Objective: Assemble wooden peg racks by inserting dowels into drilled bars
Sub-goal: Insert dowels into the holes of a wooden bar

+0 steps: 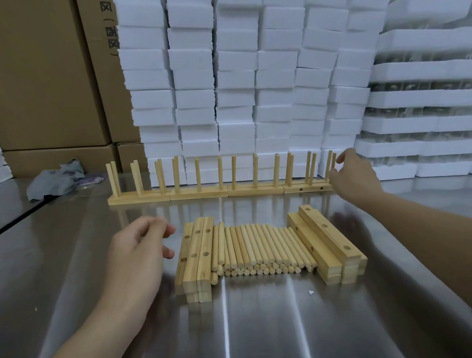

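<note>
Wooden dowels [254,247] lie near me between two stacks of drilled bars [197,253], handy for either hand, while finished racks [201,192] line the far worktop [261,337]; my left hand [137,254] hovers, fingers loosely curled and empty, and my right hand [352,174] is at the far-right rack's end peg [334,163], grip unclear.

Loose dowels [254,247] between stacked drilled bars [196,257]
</note>
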`<state>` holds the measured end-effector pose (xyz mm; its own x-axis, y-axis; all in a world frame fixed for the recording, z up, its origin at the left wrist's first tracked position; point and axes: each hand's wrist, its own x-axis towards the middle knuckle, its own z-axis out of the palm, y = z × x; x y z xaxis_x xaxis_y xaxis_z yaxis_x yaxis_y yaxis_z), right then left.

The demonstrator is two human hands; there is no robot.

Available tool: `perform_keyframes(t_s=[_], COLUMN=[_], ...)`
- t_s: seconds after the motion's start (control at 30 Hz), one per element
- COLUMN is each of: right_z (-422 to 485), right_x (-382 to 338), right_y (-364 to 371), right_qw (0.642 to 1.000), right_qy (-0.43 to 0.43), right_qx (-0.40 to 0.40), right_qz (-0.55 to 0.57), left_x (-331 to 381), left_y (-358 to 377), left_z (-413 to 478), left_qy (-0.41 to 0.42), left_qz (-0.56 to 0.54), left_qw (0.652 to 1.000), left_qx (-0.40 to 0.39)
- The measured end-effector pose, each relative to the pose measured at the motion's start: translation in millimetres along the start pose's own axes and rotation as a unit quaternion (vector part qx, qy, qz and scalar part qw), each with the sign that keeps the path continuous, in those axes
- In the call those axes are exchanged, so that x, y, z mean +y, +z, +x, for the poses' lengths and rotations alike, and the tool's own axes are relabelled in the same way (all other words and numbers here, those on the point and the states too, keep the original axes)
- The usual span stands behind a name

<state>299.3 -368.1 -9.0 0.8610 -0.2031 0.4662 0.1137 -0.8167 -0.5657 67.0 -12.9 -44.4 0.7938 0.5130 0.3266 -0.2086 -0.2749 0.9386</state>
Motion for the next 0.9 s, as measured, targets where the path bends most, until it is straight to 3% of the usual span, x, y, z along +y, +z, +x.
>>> perform_keyframes(t_s=[0.13, 0.37, 0.67, 0.9], right_z=[-38, -124, -184, -182], right_x=[-13, -31, -32, -27], right_y=[-28, -87, -100, -99], right_qw=[0.998, 0.978, 0.99, 0.975], right_qy=[-0.022, 0.012, -0.078, -0.125], right_qx=[-0.056, -0.184, -0.119, -0.172], right_qz=[0.024, 0.096, -0.006, -0.066], left_x=[4, 14, 7, 8], left_y=[0, 1, -1, 1], left_z=[-4, -11, -7, -6], left_qy=[-0.002, 0.013, 0.009, 0.013], left_qz=[0.037, 0.068, 0.093, 0.094], left_qw=[0.998, 0.995, 0.993, 0.993], left_qx=[-0.046, -0.073, -0.078, -0.067])
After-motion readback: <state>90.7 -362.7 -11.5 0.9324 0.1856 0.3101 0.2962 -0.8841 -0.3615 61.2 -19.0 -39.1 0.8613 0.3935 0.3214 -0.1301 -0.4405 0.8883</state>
